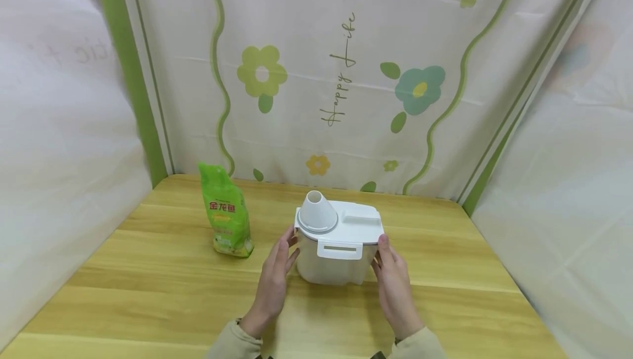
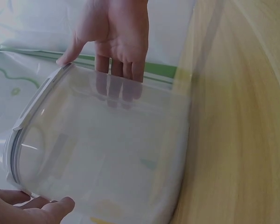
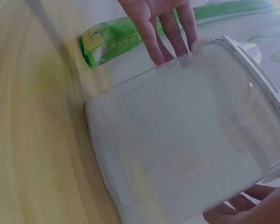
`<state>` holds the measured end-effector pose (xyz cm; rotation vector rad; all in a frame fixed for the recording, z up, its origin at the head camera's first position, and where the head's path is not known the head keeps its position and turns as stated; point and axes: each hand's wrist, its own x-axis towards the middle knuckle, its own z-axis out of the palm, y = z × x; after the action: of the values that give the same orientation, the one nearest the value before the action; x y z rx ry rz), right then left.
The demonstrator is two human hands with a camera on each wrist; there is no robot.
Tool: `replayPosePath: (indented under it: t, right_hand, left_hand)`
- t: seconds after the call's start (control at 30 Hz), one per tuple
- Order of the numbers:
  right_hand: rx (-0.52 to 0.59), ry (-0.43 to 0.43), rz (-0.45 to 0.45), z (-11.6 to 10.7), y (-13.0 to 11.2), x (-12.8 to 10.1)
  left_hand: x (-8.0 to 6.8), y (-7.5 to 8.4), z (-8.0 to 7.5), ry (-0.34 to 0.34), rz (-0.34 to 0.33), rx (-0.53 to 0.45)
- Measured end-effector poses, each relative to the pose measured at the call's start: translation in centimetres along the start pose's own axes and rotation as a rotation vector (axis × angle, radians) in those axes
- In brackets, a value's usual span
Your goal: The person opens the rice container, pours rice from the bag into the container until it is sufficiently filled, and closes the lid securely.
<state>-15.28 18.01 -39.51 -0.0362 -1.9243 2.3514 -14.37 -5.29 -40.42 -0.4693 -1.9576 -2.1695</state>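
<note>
**Right, both hands on the container, bag untouched**

Currently the translucent container (image 1: 332, 263) stands upright mid-table (image 1: 445, 293), white lid (image 1: 341, 227) on, white funnel (image 1: 316, 211) seated in the round opening at the lid's left. Left hand (image 1: 277, 276) lies flat along the container's left wall, right hand (image 1: 393, 282) flat along the right wall. Fingers on both are straight, pressed on the plastic, not curled round anything. So it's a two-sided steadying touch, not a lift as far as I can judge

Green bag (image 1: 225, 216) stands just left of the container and a bit further back, near but apart, nobody touching it

My read of the step: positioning the container. The next move would call for one hand to let go and reach left for the bag, while the other keeps the container from sliding; the funnel looks only loosely seated, so no jolts

Hard to make out:
- container looks empty through its wall in the wrist views, but the plastic is cloudy, can't be sure
- whether the front latch (image 1: 339, 249) is clipped: can't tell
- bag top open or sealed: can't tell
- wrist views are blurred and crop the lid
</note>
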Motion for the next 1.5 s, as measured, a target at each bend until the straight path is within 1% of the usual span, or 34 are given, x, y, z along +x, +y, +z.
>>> replayPosePath:
  t: [0.33,0.57,0.97,1.33,1.5]
  right_hand:
    - [-0.006,0.021,-0.005,-0.03,0.24,0.15]
    - [0.000,0.010,0.005,-0.04,0.26,0.07]
    - [0.017,-0.002,0.007,-0.01,0.25,0.04]
    - [-0.005,-0.034,-0.012,-0.07,0.17,-0.04]
    - [-0.005,-0.026,-0.010,-0.07,0.17,-0.10]
  left_hand:
    - [-0.05,-0.08,0.02,-0.009,0.001,-0.008]
    - [-0.18,-0.07,-0.04,-0.009,-0.003,0.008]
    - [-0.12,-0.20,-0.03,-0.006,0.020,0.017]
    - [-0.15,-0.13,-0.04,0.002,0.025,0.027]
    - [-0.14,-0.01,-0.03,-0.009,0.025,0.025]
